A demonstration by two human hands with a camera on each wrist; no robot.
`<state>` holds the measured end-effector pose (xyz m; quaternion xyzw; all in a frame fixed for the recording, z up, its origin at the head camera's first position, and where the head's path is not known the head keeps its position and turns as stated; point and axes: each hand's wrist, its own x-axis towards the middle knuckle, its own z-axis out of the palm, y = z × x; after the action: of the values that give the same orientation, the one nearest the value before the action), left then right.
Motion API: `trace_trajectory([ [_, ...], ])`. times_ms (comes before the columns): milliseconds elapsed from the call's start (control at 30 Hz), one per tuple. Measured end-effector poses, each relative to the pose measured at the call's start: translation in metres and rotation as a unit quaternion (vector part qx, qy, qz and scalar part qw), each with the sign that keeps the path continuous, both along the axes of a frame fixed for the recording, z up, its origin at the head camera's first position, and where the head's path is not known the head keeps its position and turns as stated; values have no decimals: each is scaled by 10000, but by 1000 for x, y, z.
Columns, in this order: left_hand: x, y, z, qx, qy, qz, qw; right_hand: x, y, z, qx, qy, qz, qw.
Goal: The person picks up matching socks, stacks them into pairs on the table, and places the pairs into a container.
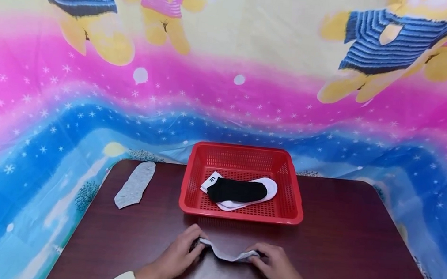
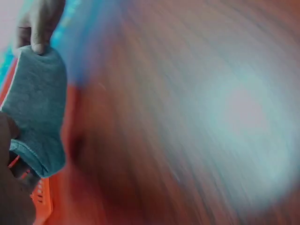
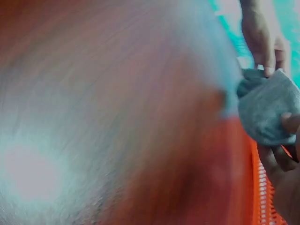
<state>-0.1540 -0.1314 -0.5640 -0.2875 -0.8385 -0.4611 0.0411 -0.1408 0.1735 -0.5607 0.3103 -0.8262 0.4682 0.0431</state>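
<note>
A grey sock (image 1: pixel 224 253) is stretched between both hands, sagging in the middle, in front of the basket. My left hand (image 1: pixel 183 250) pinches one end of it, and my right hand (image 1: pixel 276 264) pinches the other. In the left wrist view the sock (image 2: pixel 37 108) shows its flat side, with an opening at the near end by the left fingers. From the right wrist, the sock (image 3: pixel 269 110) looks bunched, right thumb on top and fingers beneath. A second grey sock (image 1: pixel 135 186) lies flat at the table's far left.
A red plastic basket (image 1: pixel 240 217) stands at the back middle of the dark wooden table (image 1: pixel 338 238). Inside it lie a black sock (image 1: pixel 239 191) and white socks (image 1: pixel 271 189) beneath it. A printed cloth (image 1: pixel 227 95) hangs behind the table and around its sides.
</note>
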Motion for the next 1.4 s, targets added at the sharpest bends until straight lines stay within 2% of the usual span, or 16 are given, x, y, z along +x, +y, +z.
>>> trace_trajectory([
  [67, 1, 7, 7, 515, -1070, 270, 9926, 0, 4, 7, -614, -934, -105, 9937],
  [133, 1, 14, 12, 931, -1978, 555, 9742, -1, 9, 13, -1098, -1733, -178, 9786],
  [233, -1, 23, 15, 1363, -2698, 778, 9500, -7, 16, 17, -1383, -2487, -317, 9581],
  [300, -2, 28, 15, 1565, -2900, 844, 9404, -11, 21, 17, -1261, -2670, -490, 9541],
  [367, -4, 33, 14, 1641, -2921, 832, 9385, -14, 26, 16, -1099, -2817, -647, 9510],
  [433, -7, 36, 13, 1601, -2845, 827, 9416, -17, 30, 15, -1037, -3069, -791, 9428],
  [500, -11, 38, 11, 1467, -2732, 850, 9469, -19, 33, 14, -1160, -3427, -873, 9281],
  [600, -17, 40, 9, 1156, -2511, 985, 9560, -21, 36, 13, -1521, -3990, -949, 8992],
  [667, -20, 41, 10, 986, -2380, 1095, 9600, -22, 36, 14, -1678, -4172, -962, 8880],
  [733, -23, 41, 10, 847, -2258, 1148, 9637, -23, 36, 14, -1757, -4262, -1012, 8816],
  [933, -26, 38, 8, 909, -2439, 973, 9606, -23, 36, 9, -1698, -4331, -1141, 8778],
  [1000, -26, 37, 6, 1018, -2599, 895, 9561, -23, 36, 7, -1669, -4341, -1158, 8776],
  [1067, -26, 36, 4, 1070, -2582, 754, 9572, -24, 35, 5, -1626, -4349, -1212, 8773],
  [1167, -26, 37, 2, 927, -2621, 736, 9578, -24, 35, 2, -1548, -4319, -1309, 8788],
  [1267, -25, 39, 4, 538, -2495, 803, 9636, -23, 34, 0, -1464, -4256, -1451, 8811],
  [1400, -25, 39, 6, -71, -1965, 934, 9760, -23, 32, -2, -1387, -4151, -1723, 8825],
])
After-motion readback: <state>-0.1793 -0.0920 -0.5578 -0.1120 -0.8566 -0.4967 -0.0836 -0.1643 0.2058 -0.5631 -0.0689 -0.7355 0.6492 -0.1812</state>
